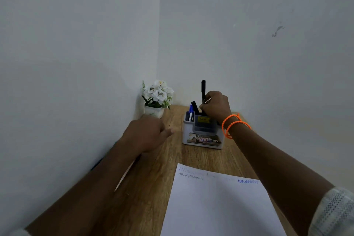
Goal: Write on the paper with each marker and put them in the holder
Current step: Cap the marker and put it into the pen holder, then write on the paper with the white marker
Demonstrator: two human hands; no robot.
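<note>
A white sheet of paper [220, 207] lies on the wooden table [153, 178] close to me, with blue and black zigzag scribbles along its top edge. Behind it stands a grey marker holder [203, 134]. A blue marker [190, 114] and a black marker [195, 107] stand in its left side. My right hand [216, 106] grips another black marker [203, 90] upright, its lower end over the holder's back compartment. My left hand [147, 132] hovers blurred over the table's left part, fingers loosely curled, holding nothing.
A small white pot of white flowers [158, 99] stands in the back left corner against the walls. The narrow table is hemmed by walls at the left and back. Orange bands circle my right wrist.
</note>
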